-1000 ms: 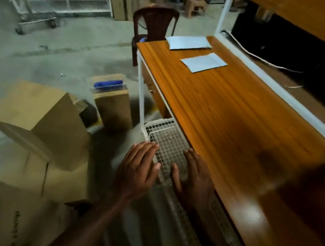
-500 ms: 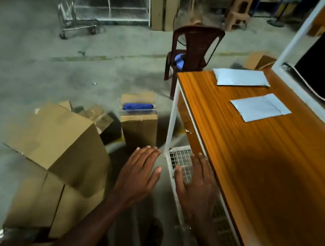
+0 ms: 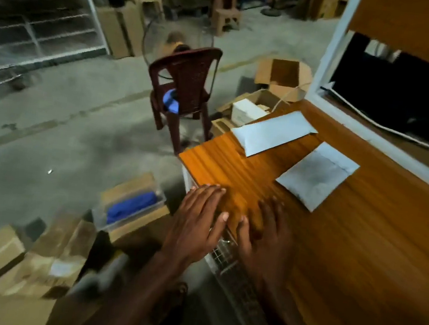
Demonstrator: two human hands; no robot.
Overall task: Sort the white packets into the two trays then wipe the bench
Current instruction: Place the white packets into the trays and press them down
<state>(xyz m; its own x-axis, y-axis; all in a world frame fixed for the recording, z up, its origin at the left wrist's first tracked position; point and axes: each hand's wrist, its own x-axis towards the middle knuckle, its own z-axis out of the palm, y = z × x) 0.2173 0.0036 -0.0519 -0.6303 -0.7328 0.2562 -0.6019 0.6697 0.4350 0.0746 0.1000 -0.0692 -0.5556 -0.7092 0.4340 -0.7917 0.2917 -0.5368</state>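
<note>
1. While both hands hover flat and empty over the near edge of the bench [image 3: 358,263], the right hand [image 3: 266,237] is nearer the packets than the left hand [image 3: 197,222].
2. The nearer packet [image 3: 318,176] lies ahead and rightward, its long axis diagonal.
3. The farther packet [image 3: 271,133] overhangs the far end, beyond it.

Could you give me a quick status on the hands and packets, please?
Left hand and right hand open, empty. Two packets flat on bench, untouched. Nothing between hands and packets.
</note>
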